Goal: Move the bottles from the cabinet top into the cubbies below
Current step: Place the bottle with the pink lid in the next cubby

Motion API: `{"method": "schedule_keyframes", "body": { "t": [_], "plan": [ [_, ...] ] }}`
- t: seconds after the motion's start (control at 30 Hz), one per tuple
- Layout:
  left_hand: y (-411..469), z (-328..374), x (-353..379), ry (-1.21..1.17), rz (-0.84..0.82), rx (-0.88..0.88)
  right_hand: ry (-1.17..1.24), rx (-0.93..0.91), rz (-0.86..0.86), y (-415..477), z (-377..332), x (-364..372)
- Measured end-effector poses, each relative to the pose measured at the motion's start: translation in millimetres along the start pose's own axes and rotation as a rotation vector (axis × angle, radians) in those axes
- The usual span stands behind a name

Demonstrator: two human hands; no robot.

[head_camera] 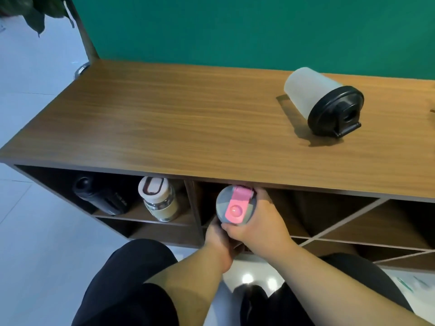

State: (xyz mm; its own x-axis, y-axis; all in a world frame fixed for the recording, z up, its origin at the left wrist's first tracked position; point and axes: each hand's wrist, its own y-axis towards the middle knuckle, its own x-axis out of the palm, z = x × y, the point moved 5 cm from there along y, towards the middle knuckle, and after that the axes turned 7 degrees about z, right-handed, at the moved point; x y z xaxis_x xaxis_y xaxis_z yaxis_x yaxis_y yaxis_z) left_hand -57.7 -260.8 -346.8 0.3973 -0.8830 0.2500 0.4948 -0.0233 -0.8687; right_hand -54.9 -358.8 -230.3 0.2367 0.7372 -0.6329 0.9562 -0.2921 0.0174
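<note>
Both hands wrap a clear bottle w/ pink flip lid (231, 205) at the mouth of the middle cubby (277, 208), just under the wooden cabinet top (164, 118): left hand (217, 236) grips from below, right hand (257, 220) round its right side. Frosted white bottle w/ black lid (322, 100) stands on top, far right. Black bottle (98, 194) & cream-lidded glass bottle (159, 200) sit in left cubby (58, 182).

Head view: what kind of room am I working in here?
Probably an office or a staged indoor room, not a kitchen: a low wooden cabinet with open cubbies stands against a green wall on a pale tiled floor. A potted plant's leaves show at top left.
</note>
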Motion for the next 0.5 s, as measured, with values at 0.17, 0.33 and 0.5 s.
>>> {"method": "schedule_keyframes", "body": {
  "t": [0.17, 0.33, 0.5],
  "plan": [
    [13, 9, -4, 0.041, 0.068, -0.033, -0.082, 0.005, -0.162, 29, 3, 12],
    [22, 14, -2, -0.031, 0.054, -0.06, -0.121, 0.029, -0.29, 39, 2, 22],
    [25, 18, 2, -0.048, 0.039, -0.077, -0.063, 0.04, -0.334, 40, -1, 17]
  ]
}}
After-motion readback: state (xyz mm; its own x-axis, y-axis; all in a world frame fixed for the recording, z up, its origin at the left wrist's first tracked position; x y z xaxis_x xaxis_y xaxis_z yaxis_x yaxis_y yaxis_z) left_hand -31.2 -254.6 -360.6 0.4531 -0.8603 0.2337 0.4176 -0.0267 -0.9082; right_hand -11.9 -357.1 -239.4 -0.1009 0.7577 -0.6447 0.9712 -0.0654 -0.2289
